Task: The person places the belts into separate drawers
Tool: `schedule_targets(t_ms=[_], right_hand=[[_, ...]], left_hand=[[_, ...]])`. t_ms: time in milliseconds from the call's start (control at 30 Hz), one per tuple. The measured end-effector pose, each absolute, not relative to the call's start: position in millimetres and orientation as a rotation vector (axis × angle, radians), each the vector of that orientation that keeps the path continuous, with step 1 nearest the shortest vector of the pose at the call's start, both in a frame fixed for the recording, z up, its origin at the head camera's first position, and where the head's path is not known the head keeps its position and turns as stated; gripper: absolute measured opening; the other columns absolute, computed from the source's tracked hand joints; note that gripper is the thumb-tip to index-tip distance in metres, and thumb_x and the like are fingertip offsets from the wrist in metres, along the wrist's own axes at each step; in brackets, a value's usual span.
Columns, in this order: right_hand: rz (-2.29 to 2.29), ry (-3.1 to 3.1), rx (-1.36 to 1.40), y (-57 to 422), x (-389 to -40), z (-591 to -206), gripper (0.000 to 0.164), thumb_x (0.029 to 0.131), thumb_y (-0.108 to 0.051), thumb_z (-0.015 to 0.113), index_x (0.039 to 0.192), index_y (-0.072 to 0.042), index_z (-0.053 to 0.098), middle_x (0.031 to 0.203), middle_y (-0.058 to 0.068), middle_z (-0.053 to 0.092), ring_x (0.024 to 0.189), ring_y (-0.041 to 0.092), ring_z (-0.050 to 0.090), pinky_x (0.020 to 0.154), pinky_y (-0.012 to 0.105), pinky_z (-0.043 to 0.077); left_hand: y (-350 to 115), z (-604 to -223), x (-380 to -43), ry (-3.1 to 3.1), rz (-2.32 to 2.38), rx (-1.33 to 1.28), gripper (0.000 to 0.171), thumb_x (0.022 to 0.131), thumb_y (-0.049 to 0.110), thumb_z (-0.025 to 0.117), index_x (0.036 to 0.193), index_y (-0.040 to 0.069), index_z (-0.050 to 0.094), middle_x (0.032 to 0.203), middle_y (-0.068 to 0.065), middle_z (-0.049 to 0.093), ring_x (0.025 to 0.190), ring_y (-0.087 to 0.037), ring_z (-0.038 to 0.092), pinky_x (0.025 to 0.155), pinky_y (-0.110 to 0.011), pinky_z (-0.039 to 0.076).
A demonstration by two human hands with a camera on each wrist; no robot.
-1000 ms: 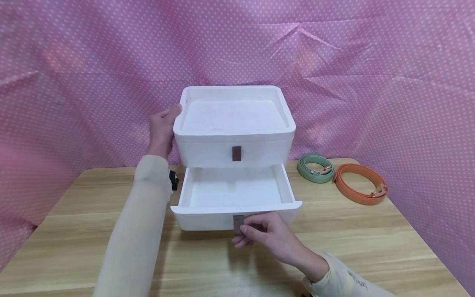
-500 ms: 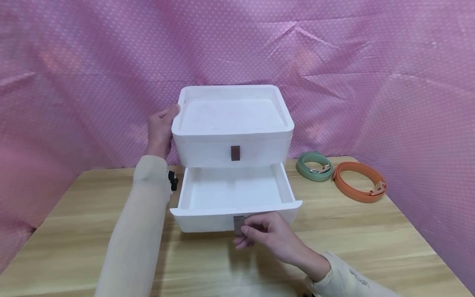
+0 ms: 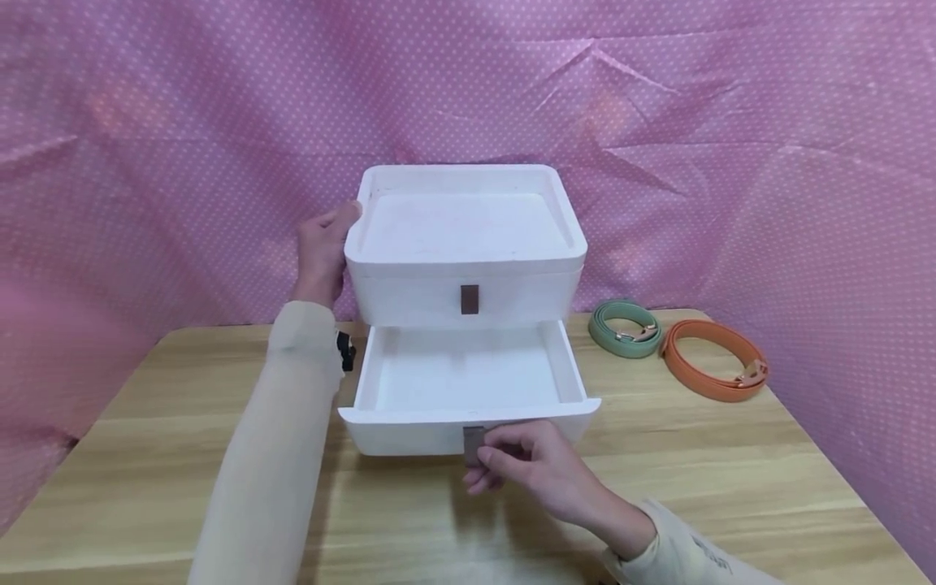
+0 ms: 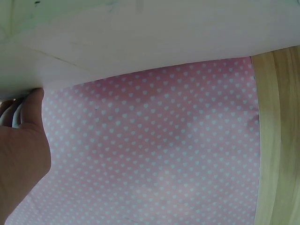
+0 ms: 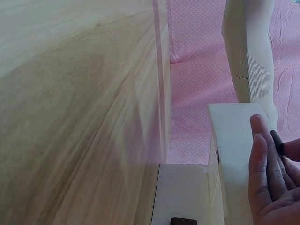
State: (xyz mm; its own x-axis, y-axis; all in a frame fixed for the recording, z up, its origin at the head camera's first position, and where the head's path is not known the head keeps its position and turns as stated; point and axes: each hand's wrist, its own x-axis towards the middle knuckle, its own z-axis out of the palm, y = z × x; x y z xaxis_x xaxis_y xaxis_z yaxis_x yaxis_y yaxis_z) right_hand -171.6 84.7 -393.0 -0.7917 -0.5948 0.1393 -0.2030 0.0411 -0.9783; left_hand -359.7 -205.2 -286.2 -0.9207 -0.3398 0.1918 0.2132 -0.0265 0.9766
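Observation:
A white two-drawer storage box (image 3: pixel 409 296) stands at the table's far edge in the head view, with a shallow tray-like top. Its lower drawer (image 3: pixel 461 382) is pulled out and shows a bare white floor. My right hand (image 3: pixel 537 471) pinches the brown pull tab (image 3: pixel 473 445) on that drawer's front; in the right wrist view the dark tab (image 5: pixel 277 142) shows between fingers and thumb. At the box's upper left side, my left hand (image 3: pixel 322 252) grips the wall, thumb over the rim. The upper drawer's tab (image 3: pixel 470 299) hangs free, that drawer shut.
A coiled green belt (image 3: pixel 614 348) and a coiled orange belt (image 3: pixel 695 386) lie on the wooden table (image 3: pixel 731 487) to the right of the box. Pink dotted cloth (image 3: pixel 468 89) hangs behind the table and along its sides.
The lower drawer's front and my right hand sit very slightly nearer to me than a second ago. My left hand keeps its place on the box, and the head view has shifted a little.

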Motion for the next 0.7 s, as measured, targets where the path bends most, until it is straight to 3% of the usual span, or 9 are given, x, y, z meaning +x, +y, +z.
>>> schedule_targets(t_ms=[167, 367, 567, 700], right_hand=[[-1.816, 2.019, -0.812, 86.3, -169.6, -392.2, 0.018, 0.098, -0.010, 0.059, 0.099, 0.005, 0.069, 0.086, 0.012, 0.073, 0.080, 0.030, 0.071, 0.077, 0.040, 0.058], [-1.832, 1.987, -0.823, 87.6, -169.2, -391.9, 0.019, 0.099, -0.009, 0.058, 0.099, 0.007, 0.068, 0.086, 0.014, 0.072, 0.078, 0.031, 0.071, 0.077, 0.041, 0.058], [-1.835, 1.965, -0.810, 88.3, -169.7, -391.0, 0.022, 0.099, -0.009, 0.058, 0.098, 0.011, 0.066, 0.084, 0.015, 0.072, 0.077, 0.031, 0.071, 0.076, 0.041, 0.059], [-1.835, 1.969, -0.803, 88.5, -170.2, -390.9, 0.023, 0.099, -0.009, 0.058, 0.097, 0.013, 0.065, 0.083, 0.015, 0.072, 0.075, 0.031, 0.071, 0.076, 0.040, 0.059]], left_hand=[[-204.2, -285.2, -359.6, -1.866, -2.007, 0.121, 0.039, 0.090, 0.039, 0.071, 0.066, 0.009, 0.061, 0.080, -0.006, 0.067, 0.069, -0.016, 0.062, 0.061, -0.023, 0.056], [-203.6, -285.5, -359.9, -1.870, -2.006, 0.128, 0.031, 0.090, 0.041, 0.071, 0.080, 0.011, 0.071, 0.088, -0.006, 0.069, 0.074, -0.016, 0.064, 0.063, -0.023, 0.056], [-202.7, -286.0, -361.1, -1.884, -1.992, 0.141, 0.037, 0.090, 0.041, 0.071, 0.071, 0.009, 0.064, 0.083, -0.005, 0.068, 0.072, -0.016, 0.063, 0.062, -0.023, 0.056], [-203.6, -285.7, -360.0, -1.887, -1.995, 0.144, 0.032, 0.090, 0.042, 0.070, 0.083, 0.011, 0.072, 0.090, -0.006, 0.069, 0.077, -0.016, 0.064, 0.065, -0.023, 0.056]])
